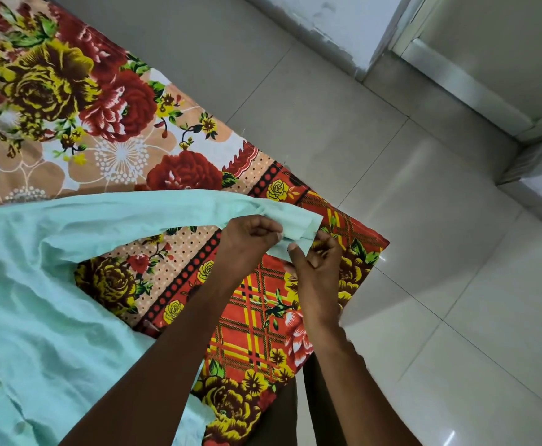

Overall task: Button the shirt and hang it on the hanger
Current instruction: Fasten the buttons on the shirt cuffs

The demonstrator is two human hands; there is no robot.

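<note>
A pale mint shirt [38, 317] lies spread on a bed covered by a floral sheet [80, 101]. One long sleeve [128, 214] stretches to the right, ending in a cuff [298, 220] near the bed's corner. My left hand [247, 239] pinches the cuff from the left with curled fingers. My right hand [314, 265] pinches the cuff's lower flap between thumb and fingers. Both hands meet at the cuff. No hanger is in view.
The bed's corner [382, 243] lies just right of my hands. Beyond it is a glossy tiled floor [424, 220]. A white wall base [327, 30] and a door frame [456, 75] stand at the upper right.
</note>
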